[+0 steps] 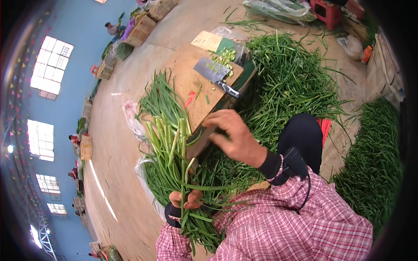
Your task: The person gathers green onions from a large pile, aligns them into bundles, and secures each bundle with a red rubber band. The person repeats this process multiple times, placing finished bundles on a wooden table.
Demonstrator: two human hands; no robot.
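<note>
My left hand [186,199] grips a bunch of long green leafy stalks [168,146], likely garlic greens. Their pale thick ends point up towards a wooden board [183,70], and the leaves hang below my fist. Blurred by motion, my right hand [230,133] hovers at the board's near edge with thumb and fingers apart and nothing visible in them. On the board lie a cleaver [210,69] with a black handle, chopped stem pieces [225,58] and a red tie [190,98]. Another bunch of greens [163,98] rests on its left side.
A large heap of loose greens [294,78] spreads right of the board. More greens [369,166] lie at far right. Red ties [324,129] sit beside my knee. A red plastic stool [328,14] stands behind. Other people sit by boxes along the blue wall [78,62].
</note>
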